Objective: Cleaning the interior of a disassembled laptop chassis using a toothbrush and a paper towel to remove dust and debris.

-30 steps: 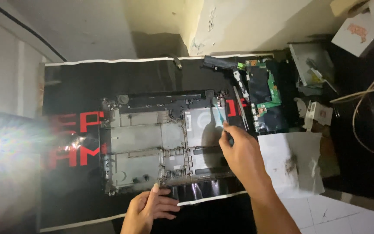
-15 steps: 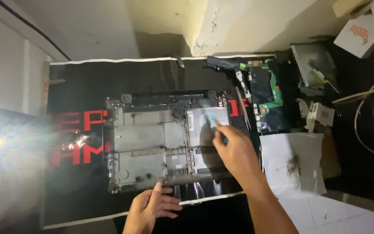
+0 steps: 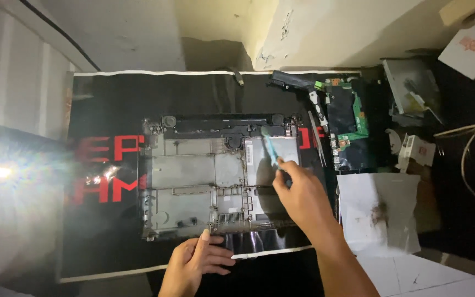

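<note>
Seen from above: an opened laptop base (image 3: 215,176), grey and stripped, lying flat at the middle of a black mat (image 3: 111,99) with red lettering. Right hand (image 3: 300,192) over the base's right half, fingers pinched around the handle of a light blue brush (image 3: 270,147), bristle end angled up and away from the hand, touching the shiny metal plate at the base's upper right. Left hand (image 3: 196,261) at the near edge of the base, fingers loosely spread and laid flat, fingertips just touching the front rim. Just right of the base, a green circuit board (image 3: 347,118) on the mat, with a thin metal tool (image 3: 317,137) between board and base. Near the right forearm, a stained white paper (image 3: 377,212). Bright lamp glare (image 3: 1,173) at far left.
</note>
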